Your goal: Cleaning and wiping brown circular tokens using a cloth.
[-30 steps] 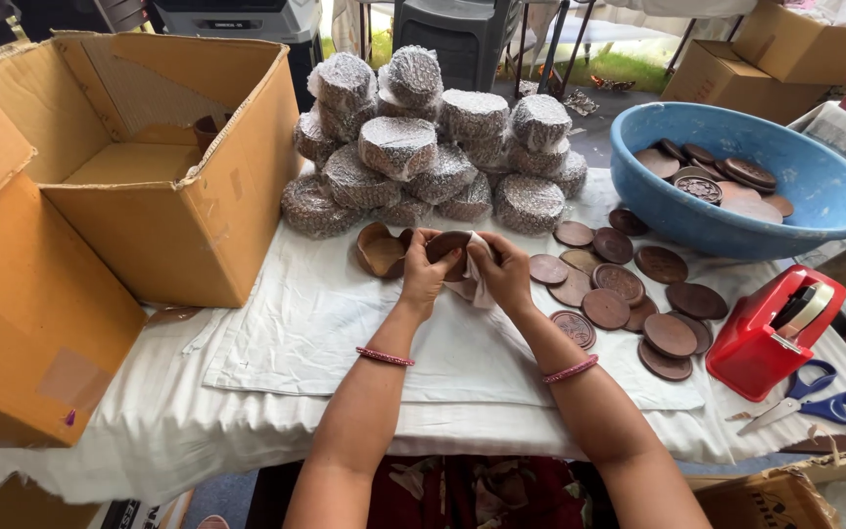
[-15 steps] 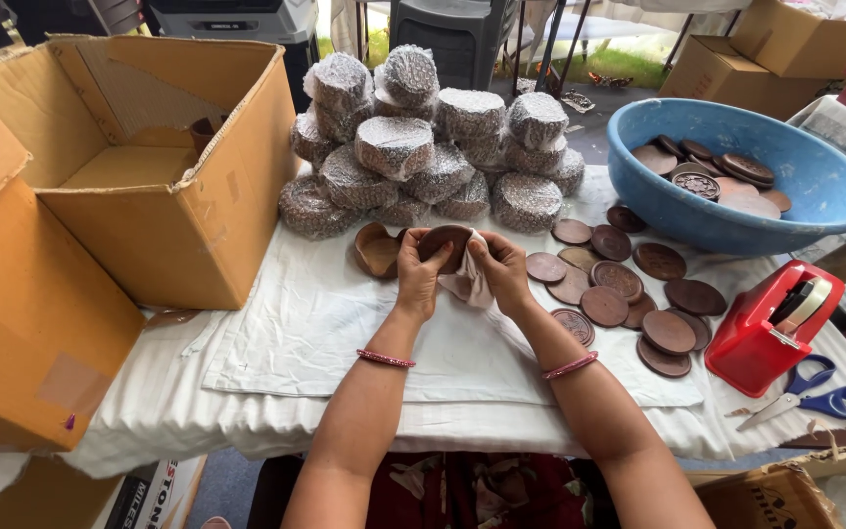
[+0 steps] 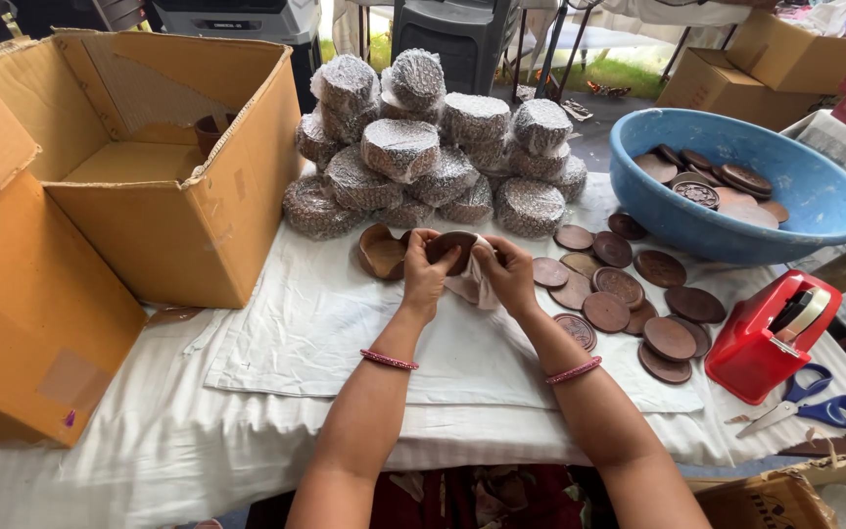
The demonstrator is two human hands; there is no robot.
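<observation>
My left hand [image 3: 427, 264] and my right hand [image 3: 508, 271] meet over the middle of the table, both gripping one round brown wooden disc [image 3: 453, 247]. A crumpled white cloth [image 3: 466, 285] is tucked under the disc against my right hand. Just left of my hands stands a small stack of brown discs [image 3: 381, 252]. To the right, several loose brown discs [image 3: 629, 303] lie spread on the white sheet [image 3: 325, 333].
A heap of bubble-wrapped round bundles [image 3: 433, 162] sits behind my hands. An open cardboard box [image 3: 164, 147] lies on its side at left. A blue basin [image 3: 815, 201] holds more discs at right. A red tape dispenser [image 3: 771, 336] and blue scissors [image 3: 815, 408] lie near the right edge.
My hands have stayed in place on the disc, with only a slight turn of it between the fingers.
</observation>
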